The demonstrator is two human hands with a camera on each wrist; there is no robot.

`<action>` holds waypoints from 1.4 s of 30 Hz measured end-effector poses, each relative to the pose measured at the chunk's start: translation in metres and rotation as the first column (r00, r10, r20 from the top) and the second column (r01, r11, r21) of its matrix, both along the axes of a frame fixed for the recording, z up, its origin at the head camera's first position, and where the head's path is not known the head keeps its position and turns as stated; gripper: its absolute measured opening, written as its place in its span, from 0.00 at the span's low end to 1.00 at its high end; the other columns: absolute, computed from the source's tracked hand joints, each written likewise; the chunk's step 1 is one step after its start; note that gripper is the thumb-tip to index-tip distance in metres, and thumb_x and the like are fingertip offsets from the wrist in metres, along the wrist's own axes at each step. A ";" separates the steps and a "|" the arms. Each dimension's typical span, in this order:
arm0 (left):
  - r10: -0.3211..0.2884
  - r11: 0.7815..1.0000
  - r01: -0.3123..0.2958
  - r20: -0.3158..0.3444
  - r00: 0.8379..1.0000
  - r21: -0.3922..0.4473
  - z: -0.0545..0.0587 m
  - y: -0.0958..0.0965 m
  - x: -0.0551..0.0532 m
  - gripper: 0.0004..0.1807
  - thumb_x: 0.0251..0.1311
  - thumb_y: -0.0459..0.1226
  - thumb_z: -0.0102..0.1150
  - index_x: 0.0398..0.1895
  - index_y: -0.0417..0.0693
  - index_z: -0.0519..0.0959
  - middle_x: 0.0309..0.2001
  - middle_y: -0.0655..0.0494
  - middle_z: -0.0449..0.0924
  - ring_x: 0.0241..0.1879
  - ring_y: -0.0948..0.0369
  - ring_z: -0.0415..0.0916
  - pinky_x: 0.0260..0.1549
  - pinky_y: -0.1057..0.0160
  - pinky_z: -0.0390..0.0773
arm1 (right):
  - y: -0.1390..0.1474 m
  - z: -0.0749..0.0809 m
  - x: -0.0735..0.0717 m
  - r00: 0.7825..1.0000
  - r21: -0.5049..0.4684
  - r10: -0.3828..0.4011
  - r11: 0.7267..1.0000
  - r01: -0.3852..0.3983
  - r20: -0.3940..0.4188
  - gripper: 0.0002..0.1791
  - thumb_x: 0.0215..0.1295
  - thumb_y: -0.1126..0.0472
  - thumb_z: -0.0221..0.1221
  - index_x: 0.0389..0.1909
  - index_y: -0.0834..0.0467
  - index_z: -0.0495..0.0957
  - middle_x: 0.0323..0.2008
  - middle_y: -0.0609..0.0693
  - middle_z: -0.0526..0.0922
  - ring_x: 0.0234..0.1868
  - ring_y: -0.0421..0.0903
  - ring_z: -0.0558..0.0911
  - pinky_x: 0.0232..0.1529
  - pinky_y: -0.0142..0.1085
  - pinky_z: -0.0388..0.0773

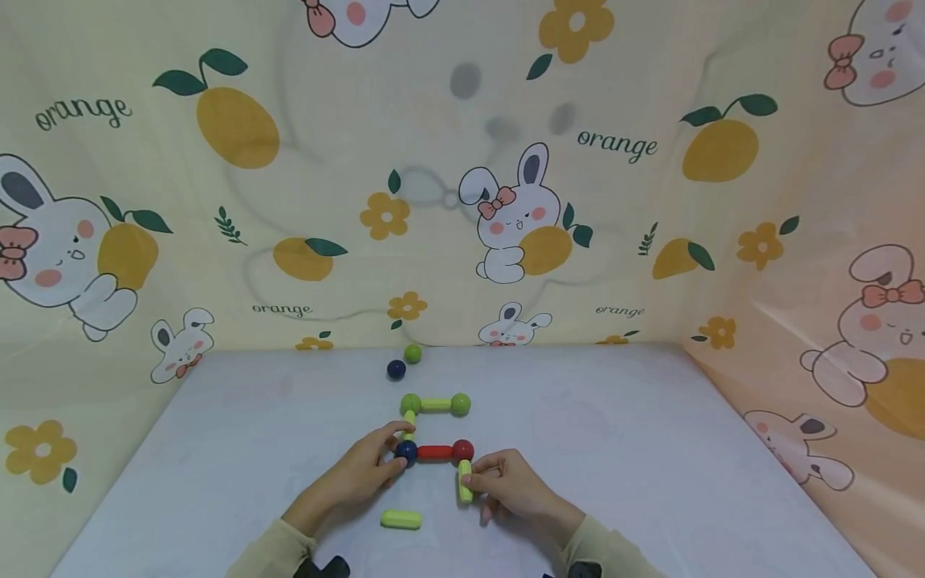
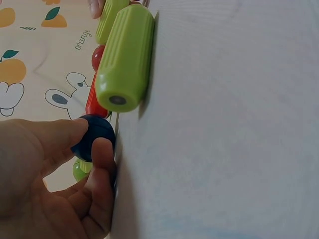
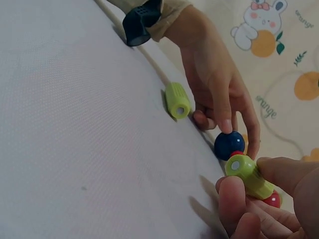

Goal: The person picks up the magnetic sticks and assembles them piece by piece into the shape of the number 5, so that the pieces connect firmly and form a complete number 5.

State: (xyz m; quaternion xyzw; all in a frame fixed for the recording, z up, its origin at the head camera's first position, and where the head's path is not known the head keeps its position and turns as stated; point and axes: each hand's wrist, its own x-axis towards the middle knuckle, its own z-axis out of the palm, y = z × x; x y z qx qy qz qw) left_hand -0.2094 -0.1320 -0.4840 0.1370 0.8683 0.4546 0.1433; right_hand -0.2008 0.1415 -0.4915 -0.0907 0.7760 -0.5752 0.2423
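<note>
My left hand [image 1: 366,464] pinches a dark blue ball [image 2: 94,137] between thumb and fingers. My right hand [image 1: 515,486] grips a light green rod [image 1: 465,482], whose far end meets a red ball [image 1: 463,451]. A red rod [image 1: 435,453] joins the blue ball to the red one. From the blue ball another green rod [image 1: 409,419], partly behind my left fingers, runs up to a green ball [image 1: 410,403]. A further green rod [image 1: 436,405] links that to a second green ball [image 1: 460,404].
A loose light green rod [image 1: 401,519] lies on the white table [image 1: 217,482] between my forearms; the right wrist view shows a metal disc in its end. At the back lie a loose blue ball [image 1: 396,369] and a small green ball [image 1: 413,354]. A printed cloth [image 1: 448,160] hangs behind.
</note>
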 end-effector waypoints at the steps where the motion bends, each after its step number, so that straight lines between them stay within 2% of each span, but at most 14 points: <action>1: -0.001 1.000 0.001 0.000 1.000 0.000 0.000 0.000 0.000 0.26 0.70 0.34 0.57 0.70 0.53 0.67 0.50 0.48 0.76 0.24 0.61 0.74 0.23 0.66 0.73 | 0.000 0.000 0.000 1.000 0.006 -0.002 1.000 0.002 0.005 0.17 0.66 0.56 0.65 0.46 0.66 0.83 0.14 0.39 0.80 0.12 0.33 0.76 0.14 0.25 0.62; 19: -0.007 1.000 0.007 -0.012 1.000 -0.012 0.000 0.000 0.000 0.26 0.71 0.34 0.56 0.70 0.52 0.67 0.50 0.48 0.76 0.24 0.62 0.74 0.23 0.66 0.74 | -0.002 0.003 -0.002 0.999 0.086 -0.035 0.996 0.034 0.018 0.17 0.65 0.54 0.67 0.46 0.64 0.84 0.19 0.44 0.85 0.13 0.35 0.77 0.15 0.25 0.67; 30: 0.001 1.000 -0.001 0.005 1.000 -0.013 0.002 0.001 -0.001 0.26 0.71 0.34 0.56 0.70 0.53 0.67 0.49 0.48 0.76 0.24 0.62 0.74 0.23 0.66 0.74 | -0.002 0.005 -0.002 1.000 0.057 -0.014 0.998 0.012 0.022 0.16 0.67 0.55 0.65 0.46 0.65 0.84 0.24 0.51 0.88 0.14 0.36 0.80 0.16 0.25 0.70; 42: 0.016 1.000 -0.016 0.013 1.000 -0.022 0.003 0.003 0.001 0.26 0.70 0.34 0.56 0.70 0.54 0.68 0.51 0.47 0.76 0.25 0.60 0.75 0.24 0.65 0.74 | -0.001 0.006 -0.002 1.000 0.047 -0.005 0.999 0.004 0.028 0.16 0.68 0.56 0.64 0.46 0.65 0.84 0.24 0.48 0.87 0.13 0.36 0.78 0.16 0.26 0.73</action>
